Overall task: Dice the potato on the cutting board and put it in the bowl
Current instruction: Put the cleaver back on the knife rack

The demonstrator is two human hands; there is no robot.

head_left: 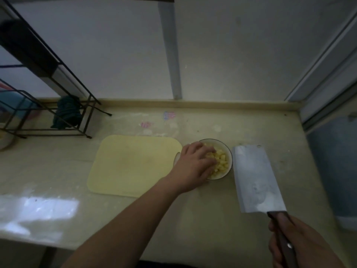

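Two bare forearms in view, no sleeves, cuffs or gloves visible on either. Left forearm [135, 215] shown long, from bottom edge of view up to wrist; left hand [195, 167] bare, no ring, watch or band seen. Right hand [295, 242] bare too, cropped by bottom right corner of view, only wrist and knuckles showing. No jewellery or markings discernible. Dim light, slight blur; finer detail can't be told.

Potato dice [220, 161] in bowl [229, 151]; bowl right of cutting board [131, 165]; cleaver [253, 178] right of bowl.
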